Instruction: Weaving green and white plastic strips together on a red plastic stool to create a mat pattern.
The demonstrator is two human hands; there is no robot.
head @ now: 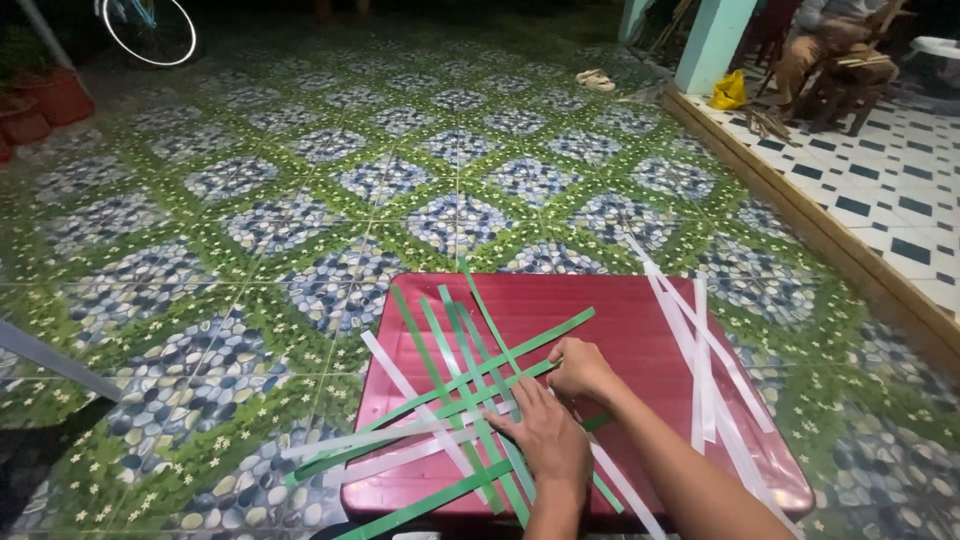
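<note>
Bench (640, 330): glossy dark red, almost maroon. Crossed strips under hands: green strips (470, 350) and white strips (400, 375) mixed, plain, no print. Loose bundle of white strips (700, 340) at bench's right side, all white. Floor tiles (300, 200): green lattice with small white flowers, diamonds of blue-grey pebble pattern. Raised floor (880, 190) at right: white with dark blue squares. Pots (45, 100) far left: red. Bag (730, 92): yellow. Pillar (712, 40): pale turquoise.

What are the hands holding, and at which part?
Both hands, left hand and right hand, press flat on crossed green and white plastic strips where they interlace; nothing is lifted.
</note>
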